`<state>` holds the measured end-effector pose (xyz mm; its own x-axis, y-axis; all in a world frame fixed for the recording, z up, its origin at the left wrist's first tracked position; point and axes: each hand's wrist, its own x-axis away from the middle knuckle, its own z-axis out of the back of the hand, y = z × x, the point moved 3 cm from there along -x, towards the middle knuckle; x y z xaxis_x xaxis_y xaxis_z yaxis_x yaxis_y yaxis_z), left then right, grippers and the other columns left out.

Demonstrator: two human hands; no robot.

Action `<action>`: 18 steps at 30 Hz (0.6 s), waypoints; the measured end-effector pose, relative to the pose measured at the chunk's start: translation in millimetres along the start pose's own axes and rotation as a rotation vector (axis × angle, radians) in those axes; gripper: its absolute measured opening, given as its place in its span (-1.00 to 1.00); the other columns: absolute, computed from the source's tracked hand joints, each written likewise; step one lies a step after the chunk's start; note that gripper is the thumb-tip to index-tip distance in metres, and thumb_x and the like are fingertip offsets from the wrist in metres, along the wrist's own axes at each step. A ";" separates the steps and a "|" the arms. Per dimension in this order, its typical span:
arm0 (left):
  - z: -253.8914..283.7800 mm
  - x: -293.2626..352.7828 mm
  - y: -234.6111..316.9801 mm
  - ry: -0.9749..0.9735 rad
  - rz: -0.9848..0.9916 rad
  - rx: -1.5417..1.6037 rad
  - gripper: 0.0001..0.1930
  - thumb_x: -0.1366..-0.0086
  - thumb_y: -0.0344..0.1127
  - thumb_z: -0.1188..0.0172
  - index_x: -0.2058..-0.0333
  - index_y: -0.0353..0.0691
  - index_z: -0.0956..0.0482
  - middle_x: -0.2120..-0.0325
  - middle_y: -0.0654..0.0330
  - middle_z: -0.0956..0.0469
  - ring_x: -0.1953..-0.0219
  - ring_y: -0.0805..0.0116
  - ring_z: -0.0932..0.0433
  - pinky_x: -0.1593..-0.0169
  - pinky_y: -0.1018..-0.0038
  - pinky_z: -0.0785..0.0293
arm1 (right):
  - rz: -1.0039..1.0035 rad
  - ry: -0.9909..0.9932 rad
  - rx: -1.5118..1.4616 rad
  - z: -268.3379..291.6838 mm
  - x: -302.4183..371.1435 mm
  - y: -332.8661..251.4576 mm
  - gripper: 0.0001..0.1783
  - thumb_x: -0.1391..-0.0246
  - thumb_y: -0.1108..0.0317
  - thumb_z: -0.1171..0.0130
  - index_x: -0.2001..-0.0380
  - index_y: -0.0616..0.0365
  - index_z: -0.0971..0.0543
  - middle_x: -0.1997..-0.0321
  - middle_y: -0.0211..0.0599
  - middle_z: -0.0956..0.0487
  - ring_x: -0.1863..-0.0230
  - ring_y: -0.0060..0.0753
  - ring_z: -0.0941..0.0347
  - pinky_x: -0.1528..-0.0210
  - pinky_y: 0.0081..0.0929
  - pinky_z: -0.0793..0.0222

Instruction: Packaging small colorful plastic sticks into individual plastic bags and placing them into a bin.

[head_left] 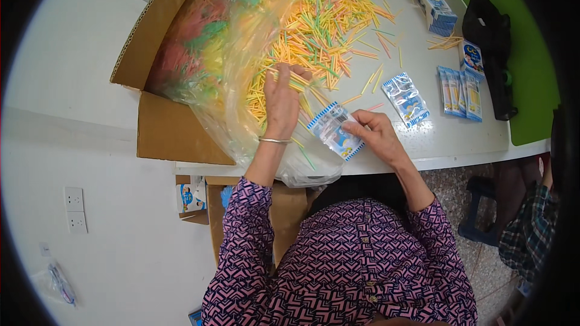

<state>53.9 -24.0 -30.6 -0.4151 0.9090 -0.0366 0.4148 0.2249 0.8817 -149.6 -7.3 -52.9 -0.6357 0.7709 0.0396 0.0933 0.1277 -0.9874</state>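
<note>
A big heap of thin sticks (326, 24) in yellow, orange, green and pink spills from a clear plastic bag (232, 84) onto the table. At the near edge of the heap, my left hand (282, 102) is closed with several yellow and orange sticks between thumb and fingers. My right hand (379, 137) pinches a small blue-and-white packet (336, 131) by its right side, thumb on top. The packet's upper left end is close to my left hand. Just beyond my right hand lies another such packet (406, 100), flat on the table.
The bag lies in an open cardboard box (181, 136) at left. Filled packets (460, 93) lie in an overlapping row at right, near a small box (471, 58) and a black object (486, 24). Stacked packets (438, 12) stand farther back. A green panel (531, 54) borders the table.
</note>
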 end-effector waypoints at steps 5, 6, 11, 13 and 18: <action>-32.8 21.8 28.5 -0.100 0.072 0.104 -0.77 -0.37 -0.17 -0.01 0.20 -0.23 -0.33 0.33 0.10 -0.49 0.25 0.23 -0.55 0.04 0.33 -0.50 | -0.047 -0.003 -0.036 13.1 -9.0 4.6 -0.72 -0.10 0.26 -0.18 0.36 0.33 -0.61 0.51 -0.51 -0.55 0.47 -0.78 -0.36 0.41 -0.72 -0.26; -37.0 28.1 32.0 -0.136 0.081 0.100 -0.76 -0.36 -0.16 -0.02 0.20 -0.23 -0.33 0.32 0.08 -0.49 0.23 0.20 -0.55 0.02 0.31 -0.49 | -0.068 0.002 -0.053 11.9 -8.5 1.2 -0.73 -0.11 0.26 -0.18 0.40 0.32 -0.61 0.53 -0.52 -0.54 0.49 -0.79 -0.35 0.42 -0.74 -0.25; -39.4 36.6 31.9 -0.121 0.080 0.063 -0.74 -0.37 -0.13 0.00 0.21 -0.22 -0.32 0.32 0.07 -0.49 0.22 0.17 -0.56 0.03 0.30 -0.48 | -0.049 -0.050 0.015 15.4 -9.6 5.1 -0.70 -0.14 0.24 -0.15 0.47 0.30 -0.61 0.57 -0.55 -0.51 0.52 -0.82 -0.30 0.46 -0.73 -0.21; -40.8 38.6 29.5 -0.119 0.071 0.049 -0.73 -0.37 -0.11 0.01 0.22 -0.22 -0.32 0.32 0.07 -0.49 0.22 0.17 -0.57 0.04 0.31 -0.48 | -0.049 -0.054 0.009 15.3 -9.1 3.7 -0.70 -0.14 0.24 -0.15 0.47 0.30 -0.61 0.57 -0.55 -0.50 0.52 -0.82 -0.30 0.46 -0.73 -0.21; -50.5 51.9 22.2 -0.179 0.058 -0.107 -0.70 -0.41 -0.07 0.11 0.22 -0.22 -0.29 0.33 0.07 -0.50 0.22 0.19 -0.57 0.09 0.39 -0.45 | -0.104 -0.052 -0.072 18.9 -5.6 5.4 -0.70 -0.11 0.23 -0.19 0.36 0.31 -0.64 0.47 -0.48 -0.57 0.42 -0.78 -0.37 0.38 -0.74 -0.28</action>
<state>0.8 10.4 10.8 -0.2383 0.9694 -0.0590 0.3420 0.1406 0.9291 -159.9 -22.7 -61.3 -0.6837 0.7178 0.1316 0.0781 0.2512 -0.9648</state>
